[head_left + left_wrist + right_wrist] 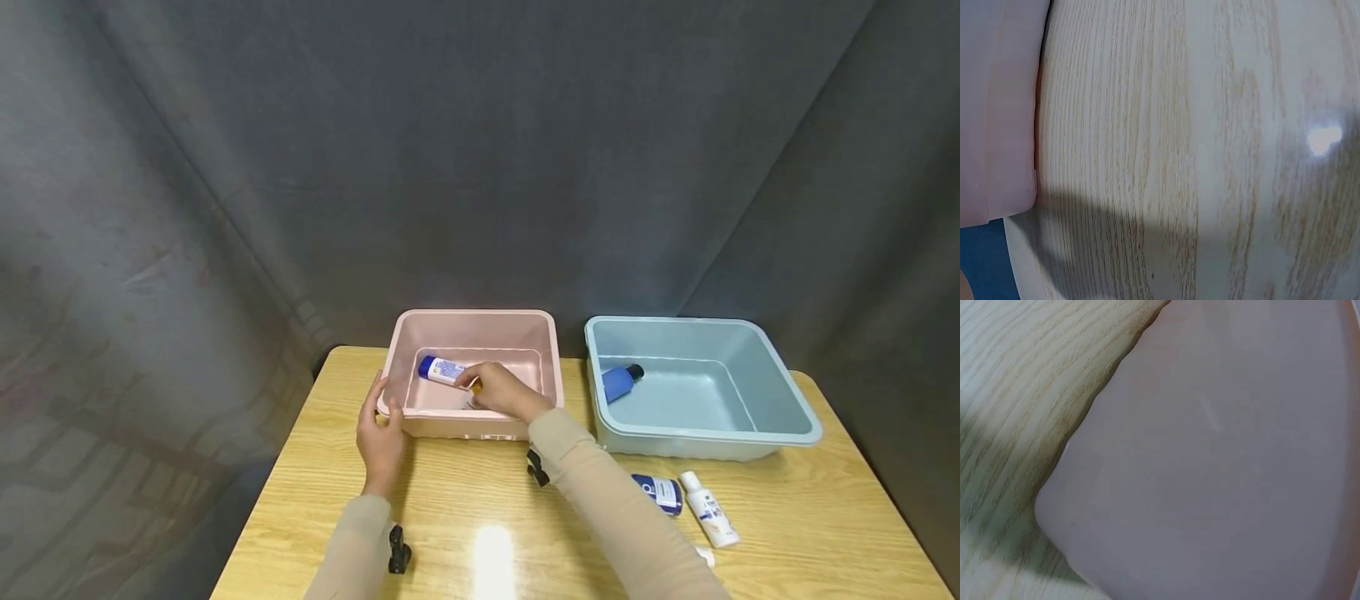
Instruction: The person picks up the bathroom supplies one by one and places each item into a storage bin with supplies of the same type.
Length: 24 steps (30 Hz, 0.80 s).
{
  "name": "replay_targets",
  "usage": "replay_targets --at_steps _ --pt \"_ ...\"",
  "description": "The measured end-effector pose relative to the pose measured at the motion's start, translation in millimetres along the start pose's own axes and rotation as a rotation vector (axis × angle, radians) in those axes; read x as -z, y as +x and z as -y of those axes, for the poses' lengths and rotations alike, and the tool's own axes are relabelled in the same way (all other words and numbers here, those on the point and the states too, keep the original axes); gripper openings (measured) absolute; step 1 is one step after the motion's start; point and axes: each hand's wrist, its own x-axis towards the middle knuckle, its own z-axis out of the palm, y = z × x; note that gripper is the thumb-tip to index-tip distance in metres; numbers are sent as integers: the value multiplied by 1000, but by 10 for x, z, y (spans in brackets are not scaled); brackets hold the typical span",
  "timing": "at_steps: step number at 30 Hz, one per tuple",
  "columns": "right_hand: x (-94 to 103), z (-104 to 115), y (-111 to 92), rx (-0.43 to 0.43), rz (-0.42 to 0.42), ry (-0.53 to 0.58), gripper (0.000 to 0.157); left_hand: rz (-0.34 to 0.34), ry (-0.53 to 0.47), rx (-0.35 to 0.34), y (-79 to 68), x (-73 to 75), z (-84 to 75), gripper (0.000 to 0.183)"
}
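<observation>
Wooden tabletop has its edge slanting at lower left. Near it, the left hand, fingers extended, touches a corner of the pink bin. Inside, mid-frame, lies a blue-capped tube; beside it the right hand pinches an orange-capped item. A narrow gap precedes the blue bin with its blue bottle. Lower right, the navy container and white bottle bear unreadable labels.

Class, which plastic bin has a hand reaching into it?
The pink rectangular plastic bin: the right hand reaches inside; the light-blue rectangular plastic bin contains no hand.
</observation>
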Motion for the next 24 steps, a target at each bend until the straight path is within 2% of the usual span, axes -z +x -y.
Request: replay_targets --at_steps 3,8,14,24 --pt "33 -31 -15 -13 0 19 36 -2 0 2 3 -9 0 39" --pt "107 -94 -65 35 -25 21 31 4 1 9 11 -22 -23 39" --pt "169 -90 -133 40 -43 8 31 1 0 -6 11 -28 -30 39" --pt "256 -1 -212 7 -79 -110 32 -6 18 -30 12 -21 -27 38"
